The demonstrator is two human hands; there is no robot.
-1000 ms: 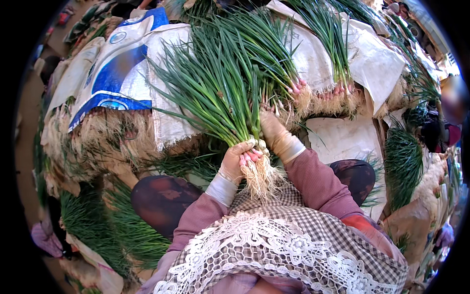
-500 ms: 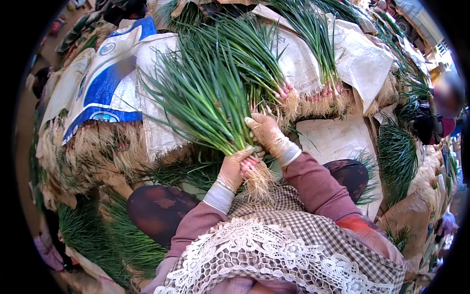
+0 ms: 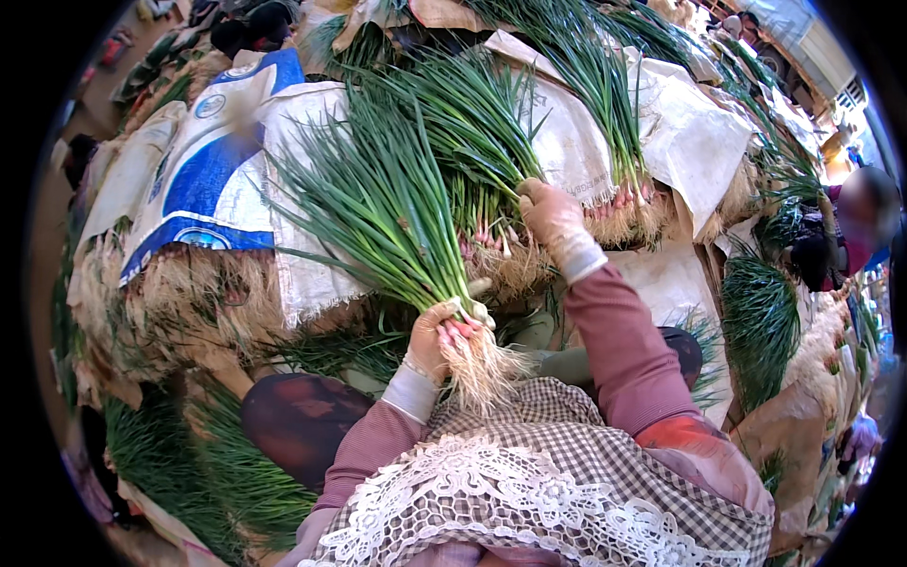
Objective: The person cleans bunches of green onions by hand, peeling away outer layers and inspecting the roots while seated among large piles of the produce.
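Observation:
My left hand [image 3: 431,342], in a pale glove, is closed round the base of a large bunch of spring onions [image 3: 402,213]. Its long green leaves fan away from me, while pinkish bulbs and pale, stringy roots [image 3: 480,369] hang toward my lap. Farther off and to the right, my gloved right hand [image 3: 555,222] has its fingers curled round the bulb end of a second bunch of spring onions [image 3: 491,132], which lies on the pile. The hand covers that bunch's bulbs. Just left of it, more spring onions [image 3: 482,222] show pink bulbs.
White and blue woven sacks [image 3: 203,180] cover stacked onions with roots sticking out at left. Another bunch [image 3: 614,123] lies on white sacking at right. Onion greens [image 3: 222,454] lie by my left knee [image 3: 298,425]. A person [image 3: 846,231] is at far right.
My right hand has left the held bunch, moving away and right onto the second bunch's base. My left hand keeps its bunch, slightly lower and nearer me.

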